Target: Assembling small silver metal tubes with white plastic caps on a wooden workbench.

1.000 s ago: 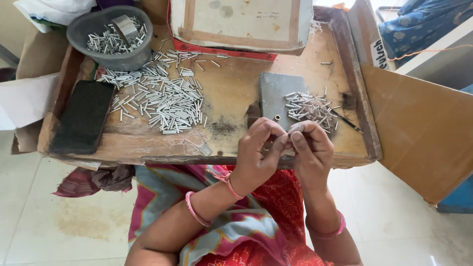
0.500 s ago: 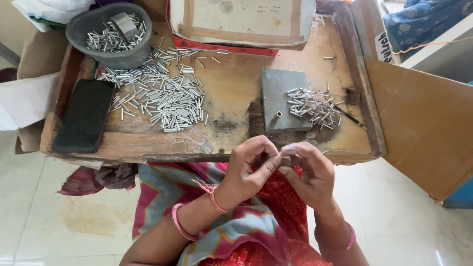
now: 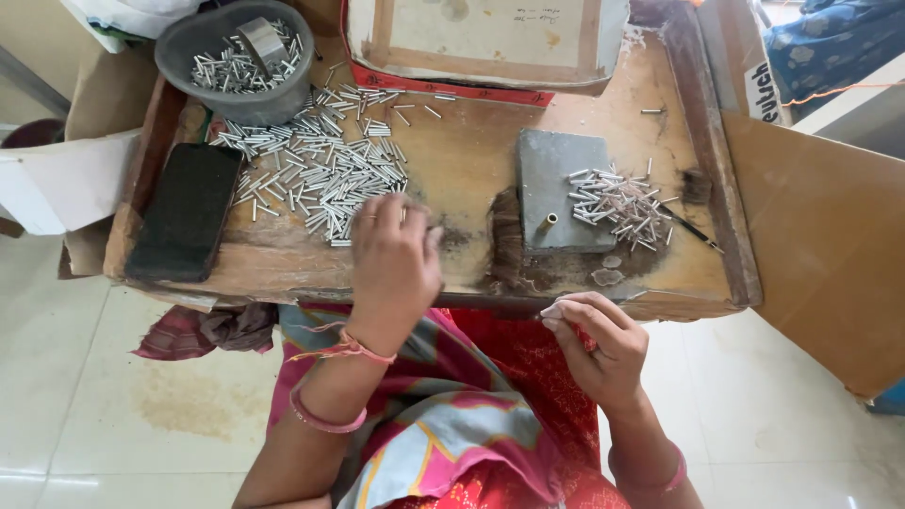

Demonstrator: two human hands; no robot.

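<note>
At the far left of the frame a flat black rectangular slab (image 3: 186, 211) is lying on the worn wooden work tray (image 3: 471, 155), close to its left rim. Above it, in the upper left, a round grey bowl (image 3: 236, 58) is holding short silver tubes and a small metal cylinder. Just right of the slab, a loose heap of short silver metal tubes (image 3: 320, 165) is spreading across the tray from below the bowl toward the middle.

The left hand (image 3: 394, 256) is lying palm down at the lower right edge of that heap, fingers curled onto the tubes; whether it is gripping any of them cannot be told, since the back of the hand is covering the fingertips. Pink and orange bangles are sitting on that wrist.

Right of centre a grey rectangular block (image 3: 564, 188) is resting on the tray, with a smaller scatter of silver tubes (image 3: 617, 203) lying over its right half and one brass-coloured tube standing near its lower left corner.

In the lower right, the right hand (image 3: 603, 344) is hovering just below the tray's front edge, over the red patterned lap, fingers bent and thumb and forefinger pinched together at their tips; what they are pinching is too small to tell.
</note>
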